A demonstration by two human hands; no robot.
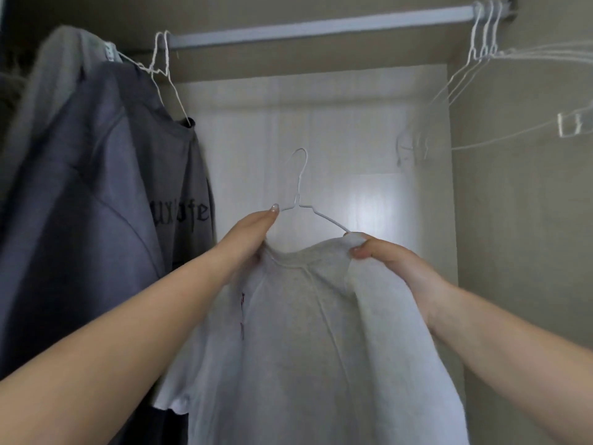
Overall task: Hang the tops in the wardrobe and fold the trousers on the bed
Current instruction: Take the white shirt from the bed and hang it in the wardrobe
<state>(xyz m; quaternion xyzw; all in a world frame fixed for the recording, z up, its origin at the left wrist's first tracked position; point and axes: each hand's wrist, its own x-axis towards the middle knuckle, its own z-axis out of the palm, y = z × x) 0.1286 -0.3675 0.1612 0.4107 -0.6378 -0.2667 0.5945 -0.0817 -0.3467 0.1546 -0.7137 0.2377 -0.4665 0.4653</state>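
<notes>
A light grey top (308, 332) is held up inside the wardrobe, below the rail (321, 25) and not hung on it. A white wire hanger (300, 200) sits in its neckline, hook upright. The left hand (253, 234) grips the collar's left side, fingertip touching the hanger's shoulder wire. The right hand (382, 255) pinches the collar's right side where the wire enters the fabric. On the rail's left end hang a dark grey printed top (106, 203) and a lighter grey garment (54, 78) (print partly hidden). Empty wire hangers (484, 36) cluster at the right end.
</notes>
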